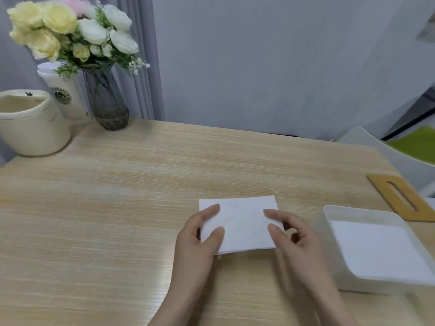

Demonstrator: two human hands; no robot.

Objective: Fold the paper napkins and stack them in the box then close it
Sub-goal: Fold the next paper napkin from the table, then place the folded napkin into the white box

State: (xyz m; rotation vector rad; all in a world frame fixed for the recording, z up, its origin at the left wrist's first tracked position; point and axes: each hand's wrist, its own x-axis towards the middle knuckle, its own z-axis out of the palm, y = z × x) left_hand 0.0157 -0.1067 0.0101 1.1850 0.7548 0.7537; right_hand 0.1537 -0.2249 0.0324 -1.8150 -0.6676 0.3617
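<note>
A white folded paper napkin (242, 222) lies on the wooden table (117, 208), near the front middle. My left hand (200, 238) pinches its left edge, thumb on top. My right hand (289, 234) pinches its right edge, thumb and forefinger on the paper. To the right stands an open white box (329, 234) with a stack of white napkins (376, 248) inside. The box's wooden lid (404, 198) with a slot lies flat behind it, at the table's right edge.
At the back left stand a glass vase of flowers (106, 102), a white lidded cup (68, 95) and a cream round container (30, 123). A chair with a green cushion (416, 144) is beyond the table's right corner.
</note>
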